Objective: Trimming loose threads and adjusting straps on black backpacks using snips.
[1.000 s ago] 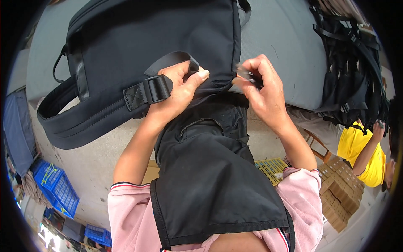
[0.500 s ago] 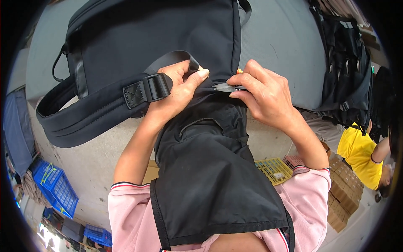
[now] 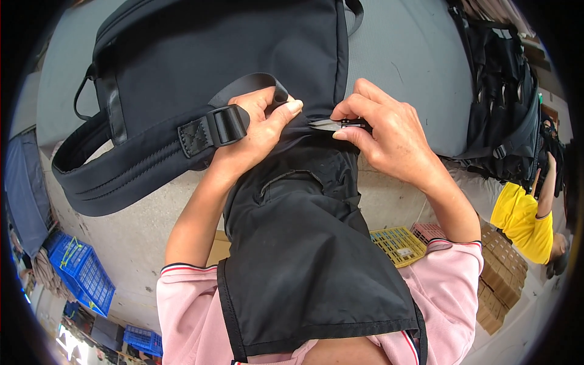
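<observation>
A black backpack (image 3: pixel 213 55) lies on the table, its padded shoulder strap (image 3: pixel 131 176) curving out to the left. My left hand (image 3: pixel 255 131) is closed on the bag's near edge, thumb and forefinger pinched together. Over that hand loops a flat webbing strap (image 3: pixel 255 79), and a black plastic buckle (image 3: pixel 228 126) rests against its back. In my right hand (image 3: pixel 386 125) are thread snips (image 3: pixel 328 125), gripped between thumb and fingers. Their pointed metal blades face left, at the bag's near lower corner. Whether a thread lies between the blades is too small to tell.
The grey table (image 3: pixel 407 79) stretches right to a heap of black backpacks (image 3: pixel 502 103). Blue crates (image 3: pixel 79 267) stand low at the left. A yellow crate (image 3: pixel 398 244) and stacked brown boxes (image 3: pixel 502 267) are at the lower right, near a person in a yellow top (image 3: pixel 523 213).
My right hand has turned slightly and its fingers have shifted on the snips, showing more of their dark handle. My left hand stays in place. The person in yellow has moved an arm.
</observation>
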